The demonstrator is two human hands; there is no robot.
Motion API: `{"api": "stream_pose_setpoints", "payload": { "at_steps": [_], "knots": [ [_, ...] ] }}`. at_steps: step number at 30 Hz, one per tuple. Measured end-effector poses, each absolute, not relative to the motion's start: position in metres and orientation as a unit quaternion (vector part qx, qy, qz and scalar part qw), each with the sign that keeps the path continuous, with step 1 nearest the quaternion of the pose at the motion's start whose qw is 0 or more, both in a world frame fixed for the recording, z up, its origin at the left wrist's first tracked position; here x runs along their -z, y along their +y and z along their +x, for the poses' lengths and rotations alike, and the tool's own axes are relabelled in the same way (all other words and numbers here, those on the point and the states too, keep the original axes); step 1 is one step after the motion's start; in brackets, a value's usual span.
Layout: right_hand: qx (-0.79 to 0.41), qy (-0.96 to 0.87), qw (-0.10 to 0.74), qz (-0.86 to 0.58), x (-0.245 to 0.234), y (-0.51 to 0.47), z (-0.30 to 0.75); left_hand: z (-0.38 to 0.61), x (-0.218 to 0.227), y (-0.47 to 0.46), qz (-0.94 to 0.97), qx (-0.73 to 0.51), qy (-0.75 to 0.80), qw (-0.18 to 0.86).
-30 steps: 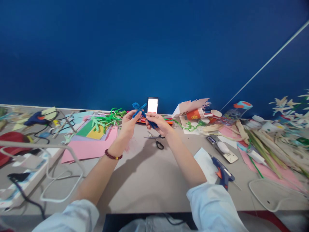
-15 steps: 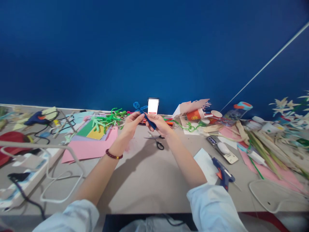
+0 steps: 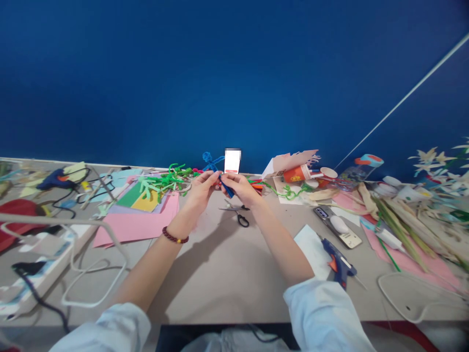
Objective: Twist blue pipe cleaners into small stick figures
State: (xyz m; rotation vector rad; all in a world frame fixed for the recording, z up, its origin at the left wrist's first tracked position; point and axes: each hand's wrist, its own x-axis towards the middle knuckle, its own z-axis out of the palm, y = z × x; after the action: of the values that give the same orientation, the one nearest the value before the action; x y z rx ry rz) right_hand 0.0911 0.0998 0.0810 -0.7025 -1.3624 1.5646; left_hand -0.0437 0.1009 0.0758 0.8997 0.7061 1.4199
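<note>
Deep blue wall fills the upper view behind a pale grey worktop (image 3: 220, 274) crowded with craft supplies. Steel scissors with black loop handles (image 3: 237, 212) lie flat on a bare stretch of it, and everything else is placed here by them. Just beyond the scissors, the left hand (image 3: 200, 193) and right hand (image 3: 240, 189) come together with their knuckles nearly meeting. Both grips are closed on a blue pipe-cleaner figure (image 3: 209, 162). Its looped head and one outstretched arm stick up, tilted, above the fingers, while its lower stem runs down between the hands, mostly hidden. A dark beaded bracelet (image 3: 175, 236) circles the left wrist.

Left of the scissors, a tangle of green pipe cleaners (image 3: 161, 182) lies on stacked coloured card, with a pink card sheet (image 3: 135, 227) at the near edge of the stack. Farther left are a power strip (image 3: 36, 259) and a red cap (image 3: 18, 220). Right of the scissors, a blue hot glue gun (image 3: 337, 261) rests against white paper (image 3: 311, 249), near a phone (image 3: 337, 226). Beyond the phone stands an orange paper cup (image 3: 296, 173), and pale paper flowers (image 3: 432, 159) crowd the far right.
</note>
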Motion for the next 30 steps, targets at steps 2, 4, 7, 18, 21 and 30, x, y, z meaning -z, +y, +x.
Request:
{"api": "stream_pose_setpoints", "payload": {
  "at_steps": [2, 4, 7, 18, 21, 30],
  "knots": [
    [-0.662, -0.532, 0.452, -0.274, -0.081, 0.100, 0.092, -0.044, -0.074, 0.102, 0.397, -0.617, 0.299, 0.610],
    [-0.690, -0.512, 0.441, -0.261, -0.081, 0.100, 0.092, -0.044, -0.072, 0.103, 0.405, -0.617, 0.296, 0.607],
    [-0.729, -0.494, 0.415, -0.232, -0.081, 0.100, 0.093, -0.043, -0.071, 0.103, 0.407, -0.619, 0.301, 0.600],
    [-0.679, -0.558, 0.406, -0.248, -0.080, 0.100, 0.090, -0.045, -0.074, 0.104, 0.418, -0.629, 0.315, 0.575],
    [-0.643, -0.575, 0.421, -0.281, -0.080, 0.099, 0.088, -0.047, -0.068, 0.108, 0.446, -0.629, 0.325, 0.547],
    [-0.679, -0.529, 0.433, -0.270, -0.078, 0.103, 0.091, -0.049, -0.065, 0.109, 0.463, -0.628, 0.306, 0.546]
  ]
}}
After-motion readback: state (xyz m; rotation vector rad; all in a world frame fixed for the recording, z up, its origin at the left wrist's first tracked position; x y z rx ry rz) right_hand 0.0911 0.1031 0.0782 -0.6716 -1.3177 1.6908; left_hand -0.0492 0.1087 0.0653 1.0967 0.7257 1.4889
